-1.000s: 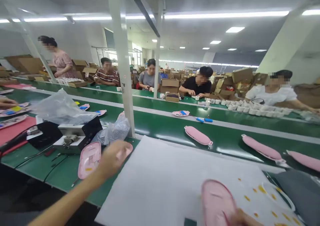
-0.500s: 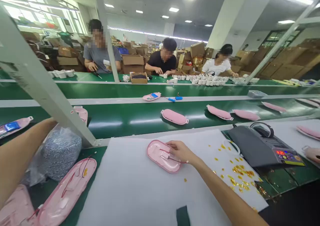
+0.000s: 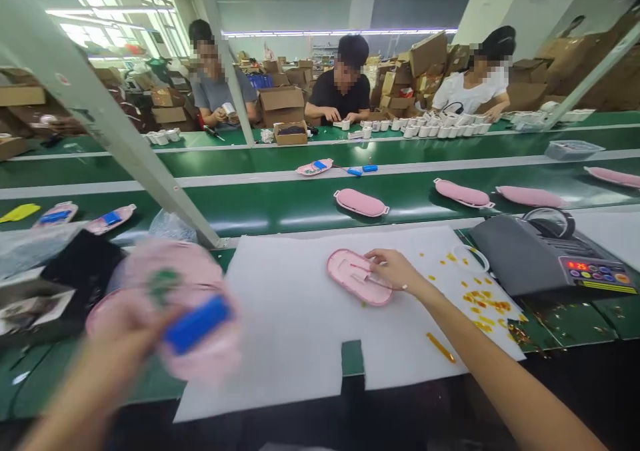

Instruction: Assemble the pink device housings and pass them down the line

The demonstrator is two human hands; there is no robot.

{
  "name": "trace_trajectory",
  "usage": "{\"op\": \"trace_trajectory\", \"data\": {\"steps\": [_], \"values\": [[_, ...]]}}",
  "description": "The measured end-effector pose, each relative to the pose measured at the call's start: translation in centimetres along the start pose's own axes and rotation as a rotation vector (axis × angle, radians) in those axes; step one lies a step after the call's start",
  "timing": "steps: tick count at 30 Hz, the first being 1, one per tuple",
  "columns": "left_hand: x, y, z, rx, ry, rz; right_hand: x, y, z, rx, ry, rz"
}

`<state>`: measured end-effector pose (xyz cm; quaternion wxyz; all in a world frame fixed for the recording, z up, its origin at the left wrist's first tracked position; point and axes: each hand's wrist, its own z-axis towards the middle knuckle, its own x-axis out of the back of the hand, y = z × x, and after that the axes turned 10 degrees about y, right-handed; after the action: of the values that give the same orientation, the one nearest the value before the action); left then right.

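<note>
My left hand (image 3: pixel 127 334), smeared by motion, grips a pink plastic shell (image 3: pixel 193 268) above the left edge of the white sheet. This shell carries a blue battery (image 3: pixel 197 324) and a green circuit board (image 3: pixel 164 284). On the sheet lies a second pink shell (image 3: pixel 345 274), its inside facing up, with thin wires in it. The fingers of my right hand (image 3: pixel 390 268) are closed on that shell's right upper rim and a wire. Behind the left-hand shell, another pink shell (image 3: pixel 103 308) shows only in part.
Orange-yellow bits of tape (image 3: pixel 483 298) lie scattered on the white sheet (image 3: pixel 280 344), left of a grey tape dispenser (image 3: pixel 540 258). Pink shells (image 3: pixel 361 202) sit along the green conveyor (image 3: pixel 270 211). A slanted metal post (image 3: pixel 125 144) stands at left. Several co-workers sit opposite.
My left hand has come from the far left beyond the post, bringing a pink shell with a blue battery over the sheet. My right hand stays on its shell. The view has shifted.
</note>
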<state>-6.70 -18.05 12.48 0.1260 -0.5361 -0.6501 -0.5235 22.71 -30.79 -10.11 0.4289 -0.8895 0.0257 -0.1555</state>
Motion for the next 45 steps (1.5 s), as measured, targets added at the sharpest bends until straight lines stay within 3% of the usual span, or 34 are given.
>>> {"op": "trace_trajectory", "data": {"steps": [2, 5, 7, 9, 11, 12, 14, 16, 17, 20, 23, 26, 29, 31, 34, 37, 39, 41, 43, 45], "values": [[-4.4, 1.0, -1.9, 0.231, 0.026, -0.162, 0.4, 0.5, -0.6, -0.049, 0.109, -0.009], [-11.0, 2.2, -3.5, 0.621, 0.059, -0.585, 0.8, 1.3, -2.3, -0.128, 0.239, -0.091], [-12.8, 2.4, -4.3, 0.717, 0.03, -0.732, 1.1, 1.7, -3.9, -0.12, 0.245, -0.226], [-12.1, 2.0, -5.0, 0.73, -0.108, -0.695, 1.8, 1.8, -5.5, -0.088, 0.208, -0.416], [-9.9, 1.1, -5.2, 0.681, -0.221, -0.453, 2.8, 1.4, -6.3, -0.07, 0.172, -0.623], [-8.8, 0.7, -5.0, 0.61, -0.193, -0.259, 3.2, 0.9, -6.3, -0.036, 0.163, -0.703], [-7.4, 0.2, -4.1, 0.364, -0.019, 0.142, 3.5, -0.3, -5.5, 0.159, 0.121, -0.771], [-7.5, 0.2, -2.4, 0.104, 0.101, 0.436, 3.0, -1.7, -3.7, 0.481, -0.023, -0.718], [-8.1, 0.3, -1.4, 0.025, 0.091, 0.529, 2.5, -2.3, -2.7, 0.629, -0.125, -0.67], [-10.3, 0.5, 0.8, -0.043, -0.076, 0.632, 1.1, -3.4, 0.0, 0.813, -0.356, -0.609], [-10.8, 0.1, 1.2, -0.039, -0.154, 0.498, 2.2, -2.9, 1.8, 0.721, -0.377, -0.731], [-9.0, -0.9, 0.6, -0.016, -0.16, 0.277, 6.4, -1.3, 2.3, 0.495, -0.322, -0.745], [-6.5, -1.8, 0.6, 0.069, -0.324, 0.062, 10.5, -0.1, 1.0, 0.348, -0.203, -0.511], [-5.3, -2.3, 1.1, 0.12, -0.462, -0.038, 11.1, -0.1, -1.0, 0.25, -0.107, -0.229], [-4.4, -2.6, 2.2, 0.124, -0.691, -0.151, 7.6, -1.2, -5.1, 0.083, -0.063, 0.169], [-3.9, -2.5, 3.2, 0.123, -0.822, -0.155, 0.6, -2.7, -8.5, -0.037, -0.113, 0.421], [-3.4, -2.4, 3.5, 0.118, -0.846, -0.053, -3.8, -3.3, -9.8, -0.071, -0.107, 0.486], [-2.9, -2.4, 3.3, 0.077, -0.885, 0.048, -6.6, -3.4, -10.3, -0.102, -0.064, 0.482], [-2.5, -2.3, 2.6, -0.021, -0.878, 0.109, -7.9, -3.3, -10.2, -0.144, -0.033, 0.478], [-2.7, -2.2, 1.6, -0.128, -0.76, 0.12, -7.9, -3.1, -10.0, -0.174, -0.03, 0.501]]}}
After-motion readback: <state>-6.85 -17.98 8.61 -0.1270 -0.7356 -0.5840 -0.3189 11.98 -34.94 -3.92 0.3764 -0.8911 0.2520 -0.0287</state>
